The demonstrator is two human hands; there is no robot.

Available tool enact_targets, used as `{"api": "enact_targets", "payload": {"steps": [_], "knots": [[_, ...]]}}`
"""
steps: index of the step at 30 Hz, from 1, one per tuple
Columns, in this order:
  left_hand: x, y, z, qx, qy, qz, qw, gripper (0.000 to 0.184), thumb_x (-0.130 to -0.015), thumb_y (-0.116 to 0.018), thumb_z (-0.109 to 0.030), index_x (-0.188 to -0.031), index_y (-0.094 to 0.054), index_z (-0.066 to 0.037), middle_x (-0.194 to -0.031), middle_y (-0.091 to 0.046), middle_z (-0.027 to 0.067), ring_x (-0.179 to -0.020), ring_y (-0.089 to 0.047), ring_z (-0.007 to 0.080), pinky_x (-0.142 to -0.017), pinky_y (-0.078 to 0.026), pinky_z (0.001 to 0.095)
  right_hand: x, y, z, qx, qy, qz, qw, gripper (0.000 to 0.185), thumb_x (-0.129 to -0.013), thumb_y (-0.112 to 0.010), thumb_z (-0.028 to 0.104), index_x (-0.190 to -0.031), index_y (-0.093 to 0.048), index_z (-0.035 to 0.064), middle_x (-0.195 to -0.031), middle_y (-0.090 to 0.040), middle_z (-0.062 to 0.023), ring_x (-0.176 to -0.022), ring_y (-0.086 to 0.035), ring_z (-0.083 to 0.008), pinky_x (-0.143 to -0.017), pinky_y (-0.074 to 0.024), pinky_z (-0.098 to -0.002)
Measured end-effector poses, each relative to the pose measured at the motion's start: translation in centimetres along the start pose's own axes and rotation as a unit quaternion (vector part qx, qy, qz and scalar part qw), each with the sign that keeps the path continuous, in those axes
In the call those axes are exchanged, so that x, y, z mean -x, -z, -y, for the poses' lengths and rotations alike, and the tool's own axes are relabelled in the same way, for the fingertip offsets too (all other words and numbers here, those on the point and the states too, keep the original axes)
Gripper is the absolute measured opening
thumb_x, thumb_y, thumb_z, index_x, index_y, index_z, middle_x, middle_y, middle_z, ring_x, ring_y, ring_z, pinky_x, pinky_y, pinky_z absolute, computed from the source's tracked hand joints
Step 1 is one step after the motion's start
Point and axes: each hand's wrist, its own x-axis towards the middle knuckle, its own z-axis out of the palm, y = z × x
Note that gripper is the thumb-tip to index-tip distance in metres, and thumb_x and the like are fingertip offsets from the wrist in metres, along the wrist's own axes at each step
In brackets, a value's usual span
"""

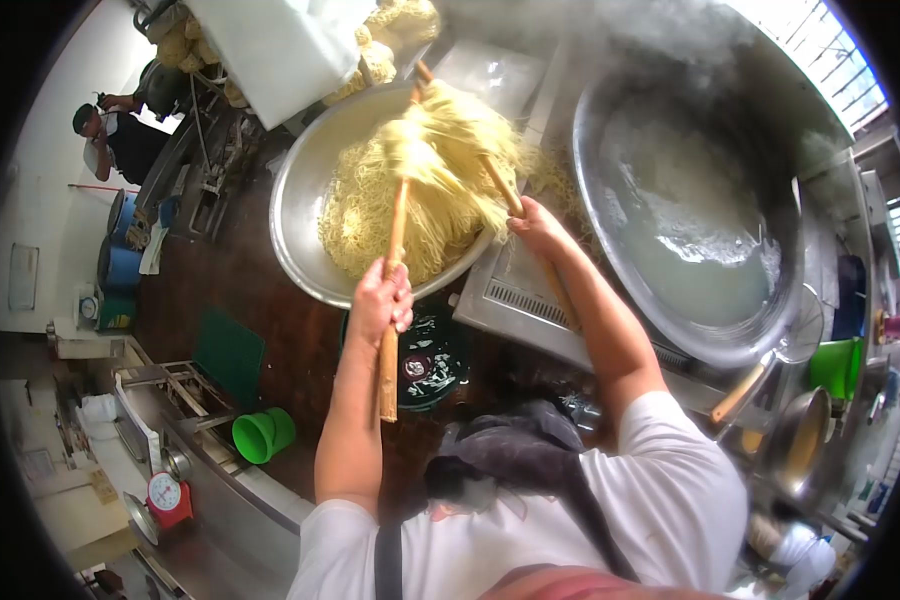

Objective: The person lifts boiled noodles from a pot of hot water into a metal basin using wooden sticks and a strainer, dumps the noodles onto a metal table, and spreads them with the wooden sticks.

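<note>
Two sticks (399, 220) | far ends point forward, long axes converging | left hand (380, 300), right hand (538, 228) each clasping one

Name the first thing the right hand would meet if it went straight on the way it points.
Probably the yellow noodles bunched around the wooden stick that the right hand grips; exact depth is unclear.

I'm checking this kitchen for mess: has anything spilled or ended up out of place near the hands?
Yes, apparently: loose noodle strands lie on the metal counter between the silver basin and the large steaming pan. They look odd because they sit outside both vessels, while the main noodle heap is in the basin.
</note>
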Motion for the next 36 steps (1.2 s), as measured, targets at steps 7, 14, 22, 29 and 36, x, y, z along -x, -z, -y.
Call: {"api": "enact_targets", "payload": {"steps": [7,14,22,29,36], "knots": [[1.8,8.7,-2.5,0.038,0.092,-0.010,0.995,0.018,-0.104,-0.054,-0.023,-0.114,-0.048,-0.009,-0.076,-0.046,0.0004,-0.049,-0.041,0.0063,-0.039,-0.035,0.0225,3.8,-6.7,6.4,0.201,0.028,0.024,0.979,0.021,-0.093,-0.050,0.013,-0.107,-0.055,-0.0026,-0.090,-0.069,-0.0260,-0.088,-0.068,-0.0437,-0.076,-0.0537,-0.0511],[11.4,13.8,-0.1,-0.105,0.072,0.015,0.992,0.033,-0.104,-0.052,-0.025,-0.132,-0.045,-0.008,-0.075,-0.046,0.0008,-0.046,-0.040,0.0066,-0.037,-0.037,0.0228,12.6,-1.3,9.8,0.336,0.048,0.031,0.940,0.019,-0.094,-0.049,0.012,-0.112,-0.056,0.0065,-0.092,-0.070,-0.0227,-0.088,-0.069,-0.0404,-0.073,-0.0544,-0.0517],[25.5,15.3,-2.1,-0.012,0.092,0.035,0.995,0.041,-0.102,-0.053,-0.017,-0.141,-0.041,-0.010,-0.074,-0.043,0.0003,-0.044,-0.039,0.0054,-0.035,-0.036,0.0214,22.7,9.4,11.2,0.400,0.007,-0.033,0.916,0.032,-0.091,-0.064,0.019,-0.122,-0.055,0.0187,-0.095,-0.069,-0.0178,-0.085,-0.067,-0.0397,-0.072,-0.0511,-0.0505],[27.3,13.2,-0.1,0.036,0.079,-0.001,0.996,0.051,-0.099,-0.054,-0.010,-0.146,-0.035,-0.009,-0.076,-0.042,0.0019,-0.044,-0.040,0.0066,-0.036,-0.036,0.0227,28.0,16.3,9.8,0.411,-0.076,-0.051,0.907,0.033,-0.090,-0.064,0.013,-0.120,-0.052,0.0097,-0.095,-0.067,-0.0237,-0.091,-0.065,-0.0439,-0.080,-0.0498,-0.0527],[25.0,10.8,1.8,0.047,0.075,0.024,0.996,0.056,-0.100,-0.057,-0.016,-0.150,-0.032,-0.011,-0.074,-0.043,0.0025,-0.044,-0.041,0.0070,-0.035,-0.037,0.0228,15.0,15.6,0.8,0.442,-0.081,-0.046,0.892,0.027,-0.089,-0.053,0.006,-0.116,-0.058,0.0038,-0.098,-0.068,-0.0229,-0.093,-0.067,-0.0388,-0.080,-0.0520,-0.0488]]}}
